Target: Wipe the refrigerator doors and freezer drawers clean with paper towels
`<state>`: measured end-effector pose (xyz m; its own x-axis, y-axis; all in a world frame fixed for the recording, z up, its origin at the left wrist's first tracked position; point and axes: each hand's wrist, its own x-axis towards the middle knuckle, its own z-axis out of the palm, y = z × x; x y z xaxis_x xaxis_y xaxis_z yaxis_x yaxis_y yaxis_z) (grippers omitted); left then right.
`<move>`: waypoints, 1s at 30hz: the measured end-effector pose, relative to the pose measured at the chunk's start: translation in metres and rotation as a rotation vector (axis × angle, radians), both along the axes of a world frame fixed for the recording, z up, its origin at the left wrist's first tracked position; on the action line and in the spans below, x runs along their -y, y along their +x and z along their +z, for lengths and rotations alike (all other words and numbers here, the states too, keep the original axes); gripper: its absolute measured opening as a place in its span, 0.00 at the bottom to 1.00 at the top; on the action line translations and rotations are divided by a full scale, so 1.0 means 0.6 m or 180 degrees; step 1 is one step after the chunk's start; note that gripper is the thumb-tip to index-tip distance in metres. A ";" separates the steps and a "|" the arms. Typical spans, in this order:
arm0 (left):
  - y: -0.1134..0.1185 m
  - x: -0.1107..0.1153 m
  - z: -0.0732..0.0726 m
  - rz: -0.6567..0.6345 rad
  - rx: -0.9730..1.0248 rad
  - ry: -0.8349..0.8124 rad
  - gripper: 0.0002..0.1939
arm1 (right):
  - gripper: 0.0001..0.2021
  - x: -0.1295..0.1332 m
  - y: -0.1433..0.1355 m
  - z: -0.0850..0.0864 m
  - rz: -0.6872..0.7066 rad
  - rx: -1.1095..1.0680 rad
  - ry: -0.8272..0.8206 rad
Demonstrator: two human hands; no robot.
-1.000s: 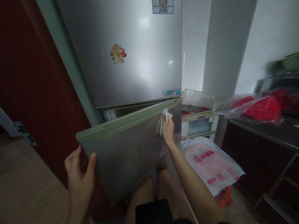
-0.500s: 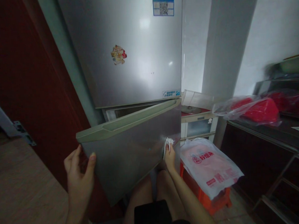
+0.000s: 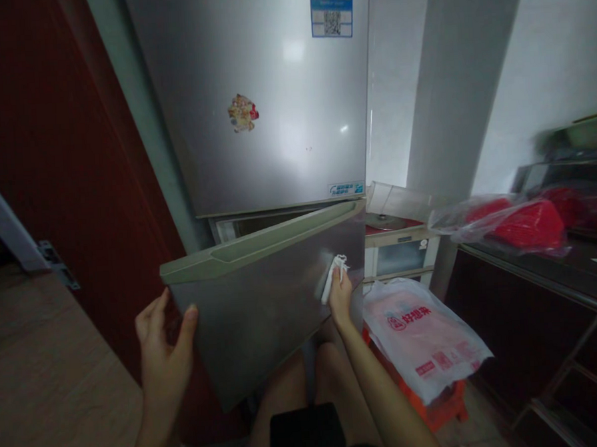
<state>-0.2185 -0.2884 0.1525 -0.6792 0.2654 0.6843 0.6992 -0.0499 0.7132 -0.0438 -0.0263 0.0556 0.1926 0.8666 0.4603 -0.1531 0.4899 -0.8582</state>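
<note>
**Cloth on the lower door, work in the middle**

The lower door (image 3: 253,319) stands partly open below the closed upper door (image 3: 274,145). The left hand (image 3: 163,357), half curled, holds its outer edge between thumb and fingers. The right hand (image 3: 340,301) is closed around a white cloth (image 3: 326,289), pressed on the front near the hinge side. How much is done or left, I cannot tell.

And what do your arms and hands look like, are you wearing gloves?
No gloves: my left hand and right hand are bare, with no rings to see. No sleeves, watch or bracelet show on either forearm.
</note>
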 end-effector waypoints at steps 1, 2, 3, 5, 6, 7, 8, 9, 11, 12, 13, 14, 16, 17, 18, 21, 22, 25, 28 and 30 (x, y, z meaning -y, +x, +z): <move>0.000 0.000 0.000 -0.0002 0.0002 0.0006 0.35 | 0.27 -0.004 -0.001 0.023 0.0022 0.0005 0.0085; 0.000 -0.001 0.000 -0.0003 -0.0001 0.0007 0.35 | 0.27 -0.009 -0.001 0.046 0.0041 0.0013 0.0164; -0.001 -0.001 0.000 0.0000 -0.0004 0.0002 0.35 | 0.27 -0.013 -0.001 0.066 0.0058 0.0026 0.0236; -0.002 -0.001 0.000 0.0020 -0.0003 -0.0034 0.36 | 0.28 -0.020 0.002 0.099 0.0107 0.0069 0.0349; -0.002 -0.001 0.000 0.0028 -0.0004 -0.0051 0.36 | 0.28 -0.022 0.004 0.109 0.0146 0.0097 0.0387; -0.001 -0.001 0.000 0.0034 -0.0006 -0.0066 0.36 | 0.29 -0.023 0.007 0.116 0.0191 0.0122 0.0415; -0.001 0.000 0.001 0.0039 -0.0010 -0.0073 0.37 | 0.30 -0.023 0.010 0.120 0.0239 0.0142 0.0434; 0.001 0.000 0.002 0.0039 -0.0016 -0.0072 0.37 | 0.31 -0.022 0.014 0.121 0.0284 0.0156 0.0448; 0.003 0.001 0.003 0.0046 -0.0033 -0.0054 0.37 | 0.32 -0.018 0.022 0.119 0.0341 0.0171 0.0470; 0.005 0.002 0.004 0.0054 -0.0038 -0.0051 0.37 | 0.32 -0.016 0.026 0.117 0.0349 0.0182 0.0481; 0.006 0.002 0.004 0.0063 -0.0042 -0.0049 0.37 | 0.32 -0.013 0.028 0.116 0.0347 0.0202 0.0489; 0.007 0.002 0.004 0.0068 -0.0043 -0.0046 0.37 | 0.32 -0.010 0.030 0.116 0.0339 0.0229 0.0495; 0.007 0.001 0.003 0.0059 -0.0028 -0.0031 0.37 | 0.30 -0.007 0.030 0.118 0.0306 0.0298 0.0497; 0.007 0.001 0.002 0.0046 -0.0016 -0.0019 0.36 | 0.29 -0.005 0.029 0.121 0.0277 0.0335 0.0486; 0.007 0.001 0.001 0.0036 -0.0005 -0.0009 0.36 | 0.27 -0.005 0.028 0.123 0.0244 0.0370 0.0470; 0.006 0.001 0.000 0.0039 -0.0023 -0.0021 0.35 | 0.23 -0.007 0.025 0.128 0.0157 0.0445 0.0420; 0.006 0.001 0.001 0.0046 -0.0042 -0.0025 0.35 | 0.22 -0.007 0.026 0.129 0.0135 0.0452 0.0409; 0.008 0.003 0.003 0.0043 -0.0066 -0.0017 0.35 | 0.23 -0.006 0.037 0.126 0.0070 0.0436 0.0398; 0.008 0.004 0.005 0.0023 -0.0031 -0.0024 0.35 | 0.23 -0.002 0.060 0.120 -0.0008 0.0441 0.0393; 0.007 0.003 0.005 0.0019 -0.0020 -0.0037 0.36 | 0.22 0.001 0.077 0.116 -0.0039 0.0496 0.0393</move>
